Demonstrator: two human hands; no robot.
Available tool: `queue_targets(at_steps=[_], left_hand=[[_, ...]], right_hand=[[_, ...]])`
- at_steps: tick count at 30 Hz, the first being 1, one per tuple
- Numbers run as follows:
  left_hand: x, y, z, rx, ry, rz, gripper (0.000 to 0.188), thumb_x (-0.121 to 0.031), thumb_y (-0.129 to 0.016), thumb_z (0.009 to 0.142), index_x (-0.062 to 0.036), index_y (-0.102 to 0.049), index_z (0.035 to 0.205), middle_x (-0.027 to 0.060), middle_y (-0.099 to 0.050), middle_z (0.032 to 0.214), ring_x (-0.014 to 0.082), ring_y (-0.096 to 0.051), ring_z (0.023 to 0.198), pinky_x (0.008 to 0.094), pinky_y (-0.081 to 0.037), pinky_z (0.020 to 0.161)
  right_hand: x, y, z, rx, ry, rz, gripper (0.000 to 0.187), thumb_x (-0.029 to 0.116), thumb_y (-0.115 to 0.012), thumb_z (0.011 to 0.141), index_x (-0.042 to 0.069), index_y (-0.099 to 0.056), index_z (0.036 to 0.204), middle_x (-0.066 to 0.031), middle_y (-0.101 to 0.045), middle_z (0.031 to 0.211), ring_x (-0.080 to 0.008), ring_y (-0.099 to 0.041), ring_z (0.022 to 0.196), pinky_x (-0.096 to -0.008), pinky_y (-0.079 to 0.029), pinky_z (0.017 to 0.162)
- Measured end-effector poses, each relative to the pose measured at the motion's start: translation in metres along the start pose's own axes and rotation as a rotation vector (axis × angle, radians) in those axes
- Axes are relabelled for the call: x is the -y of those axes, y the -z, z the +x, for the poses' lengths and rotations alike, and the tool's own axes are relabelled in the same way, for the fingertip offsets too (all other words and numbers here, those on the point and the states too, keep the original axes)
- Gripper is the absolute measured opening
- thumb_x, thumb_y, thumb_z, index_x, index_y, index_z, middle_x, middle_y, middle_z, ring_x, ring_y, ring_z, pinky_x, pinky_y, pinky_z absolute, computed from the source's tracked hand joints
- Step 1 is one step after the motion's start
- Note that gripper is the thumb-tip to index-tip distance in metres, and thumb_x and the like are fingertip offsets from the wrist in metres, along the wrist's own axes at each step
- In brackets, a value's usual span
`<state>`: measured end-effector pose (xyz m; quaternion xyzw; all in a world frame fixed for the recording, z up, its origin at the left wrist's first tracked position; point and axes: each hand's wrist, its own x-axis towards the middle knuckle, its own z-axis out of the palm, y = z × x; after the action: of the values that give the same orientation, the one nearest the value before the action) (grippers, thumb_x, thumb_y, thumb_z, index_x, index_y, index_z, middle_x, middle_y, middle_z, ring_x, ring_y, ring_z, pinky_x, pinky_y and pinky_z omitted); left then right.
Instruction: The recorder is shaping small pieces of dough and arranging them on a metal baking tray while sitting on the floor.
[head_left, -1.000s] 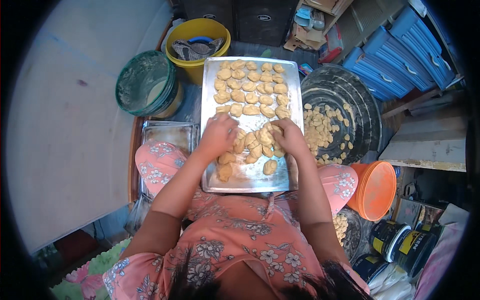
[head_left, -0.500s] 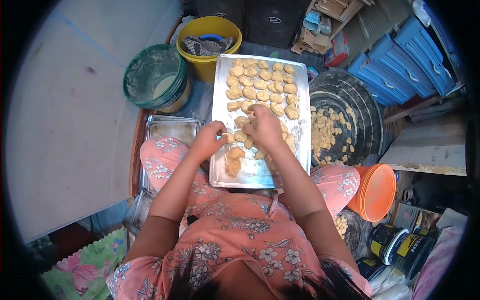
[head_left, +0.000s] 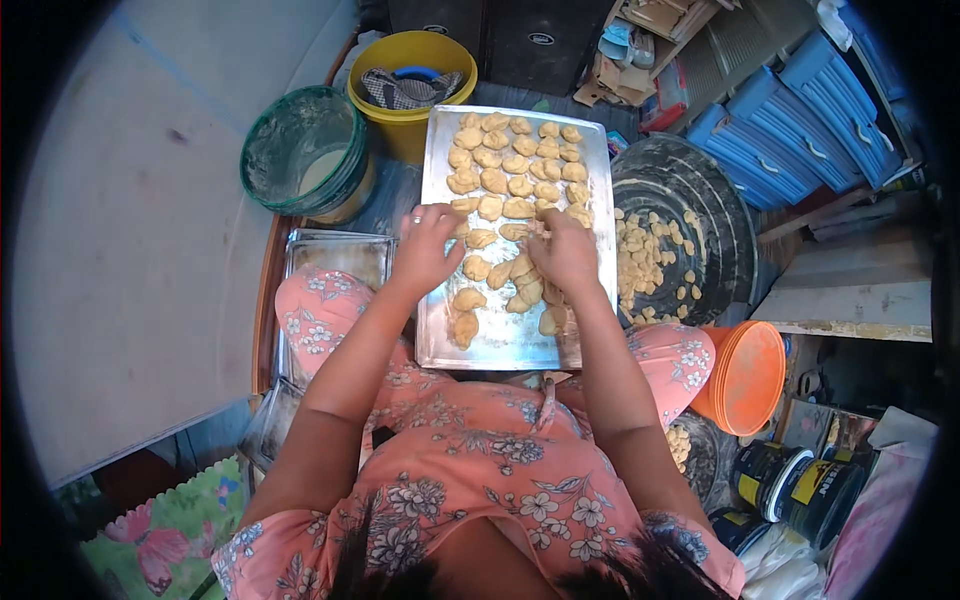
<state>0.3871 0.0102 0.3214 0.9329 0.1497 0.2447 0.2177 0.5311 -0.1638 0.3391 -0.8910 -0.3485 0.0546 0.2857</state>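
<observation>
I see my left hand (head_left: 425, 245) spread loosely over the tray (head_left: 500, 345); my right hand (head_left: 565, 250) pinches a dough piece (head_left: 538, 228); twelve o'clock rows look arranged, six o'clock pieces remain jumbled.

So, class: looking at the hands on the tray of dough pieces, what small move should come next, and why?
Probably the right hand sets its dough piece into the ragged middle row: the far rows on the metal tray sit neatly, the near pieces lie jumbled.
</observation>
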Motion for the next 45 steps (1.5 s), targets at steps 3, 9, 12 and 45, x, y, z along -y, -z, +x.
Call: queue_targets(at_steps=[3, 9, 12, 45], left_hand=[[0.005, -0.009, 0.000, 0.133, -0.182, 0.032, 0.021, -0.016, -0.065, 0.076, -0.0106, -0.066, 0.097, 0.0037, -0.056, 0.109, 0.0248, -0.044, 0.115, 0.0451, -0.028, 0.095], [-0.011, -0.020, 0.015, 0.182, -0.130, 0.123, 0.027, -0.015, -0.064, 0.077, -0.0119, -0.065, 0.104, 0.0044, -0.056, 0.111, 0.0250, -0.044, 0.117, 0.0436, -0.028, 0.095], [-0.021, -0.031, 0.025, 0.189, -0.250, 0.087, 0.029, -0.017, -0.063, 0.078, -0.0121, -0.065, 0.106, 0.0045, -0.056, 0.111, 0.0256, -0.044, 0.116, 0.0440, -0.028, 0.095], [-0.062, -0.073, 0.063, 0.366, -0.286, 0.076, 0.017, -0.016, -0.060, 0.079, -0.0107, -0.066, 0.094, 0.0034, -0.060, 0.101, 0.0236, -0.051, 0.103, 0.0415, -0.030, 0.090]], right_hand=[[-0.001, 0.028, -0.007, 0.303, -0.080, -0.183, 0.034, 0.032, -0.066, 0.078, 0.008, -0.069, 0.101, -0.0117, -0.063, 0.108, -0.0300, -0.054, 0.108, -0.0444, -0.032, 0.101], [-0.034, 0.034, -0.009, 0.452, -0.063, 0.076, 0.031, 0.026, -0.064, 0.078, 0.007, -0.069, 0.101, -0.0182, -0.067, 0.099, -0.0341, -0.064, 0.091, -0.0391, -0.050, 0.081], [-0.037, 0.033, -0.009, 0.402, 0.045, 0.085, 0.027, 0.022, -0.066, 0.076, 0.005, -0.069, 0.097, -0.0192, -0.067, 0.097, -0.0332, -0.064, 0.088, -0.0384, -0.050, 0.078], [-0.102, 0.022, -0.016, -0.107, -0.171, 0.719, 0.019, -0.001, -0.053, 0.082, 0.005, -0.060, 0.100, -0.0047, -0.063, 0.084, -0.0139, -0.062, 0.073, -0.0246, -0.049, 0.064]])
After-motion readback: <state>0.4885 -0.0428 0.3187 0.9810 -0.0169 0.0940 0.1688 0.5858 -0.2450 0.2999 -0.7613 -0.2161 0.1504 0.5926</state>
